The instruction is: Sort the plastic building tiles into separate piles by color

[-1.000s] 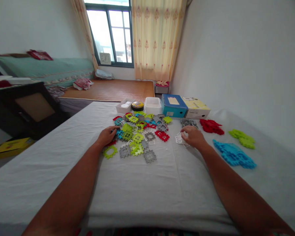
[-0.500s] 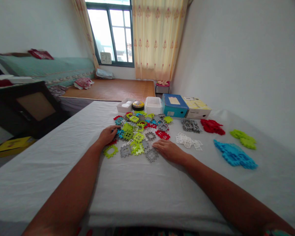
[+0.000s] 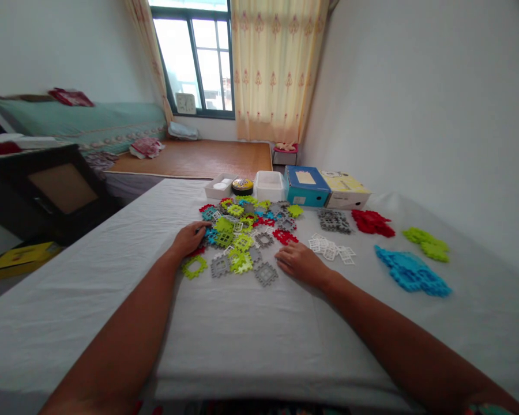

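A mixed heap of toothed plastic building tiles [image 3: 242,242] in green, grey, red, blue and white lies on the cloth-covered table. My left hand [image 3: 189,238] rests at the heap's left edge, index finger and thumb apart, fingertips touching the tiles. Beside the heap's right edge, my right hand [image 3: 300,262] is low on the cloth with its fingers curled together; what is under them is hidden. A red tile [image 3: 285,237] lies just beyond those fingers, and a grey tile [image 3: 266,274] to their left. White lattice tiles [image 3: 331,248] sit in a small group right of that hand.
Sorted piles of grey [image 3: 334,221], red [image 3: 372,222], green [image 3: 426,243] and blue tiles [image 3: 410,272] lie at the right. Along the back stand a white tray [image 3: 216,192], a round tin [image 3: 243,186], a clear container [image 3: 269,185], a blue box [image 3: 307,185] and a yellow-white box [image 3: 345,189].
My right hand has slid slightly right, off the heap's edge, and its fingers have curled in. The left hand keeps its place.
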`<state>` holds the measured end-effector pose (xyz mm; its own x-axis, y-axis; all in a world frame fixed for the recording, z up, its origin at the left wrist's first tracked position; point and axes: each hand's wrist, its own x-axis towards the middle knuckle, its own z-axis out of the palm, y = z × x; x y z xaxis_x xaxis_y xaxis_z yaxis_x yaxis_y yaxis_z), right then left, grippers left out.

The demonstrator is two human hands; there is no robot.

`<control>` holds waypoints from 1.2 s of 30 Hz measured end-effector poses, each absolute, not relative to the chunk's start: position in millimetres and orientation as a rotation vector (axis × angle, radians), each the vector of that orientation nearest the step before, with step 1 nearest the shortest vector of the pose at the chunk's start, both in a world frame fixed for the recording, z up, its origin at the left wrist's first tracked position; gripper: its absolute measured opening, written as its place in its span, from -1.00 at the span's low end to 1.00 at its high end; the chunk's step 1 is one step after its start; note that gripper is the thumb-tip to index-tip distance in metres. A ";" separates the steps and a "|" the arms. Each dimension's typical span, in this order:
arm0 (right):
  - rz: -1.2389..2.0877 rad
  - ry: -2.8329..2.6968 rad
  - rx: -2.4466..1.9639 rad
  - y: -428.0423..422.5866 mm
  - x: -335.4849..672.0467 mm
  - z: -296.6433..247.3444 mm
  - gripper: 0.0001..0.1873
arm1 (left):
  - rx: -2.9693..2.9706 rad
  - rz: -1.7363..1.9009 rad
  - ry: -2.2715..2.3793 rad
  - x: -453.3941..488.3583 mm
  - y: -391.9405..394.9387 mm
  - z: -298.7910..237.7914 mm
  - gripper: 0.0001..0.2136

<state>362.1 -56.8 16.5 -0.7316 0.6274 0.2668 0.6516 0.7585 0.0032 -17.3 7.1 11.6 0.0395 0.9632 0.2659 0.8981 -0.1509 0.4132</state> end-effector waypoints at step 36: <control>0.086 -2.708 -1.007 -49.8 356.7 9.6 -0.42 | 2.157 0.757 1.938 -14.9 5.1 14.6 -0.59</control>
<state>356.7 -49.8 9.6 -0.7295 0.6500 0.2127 0.6353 0.7592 -0.1414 -14.9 5.1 14.6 0.0412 0.9624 0.2683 0.8897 -0.1576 0.4286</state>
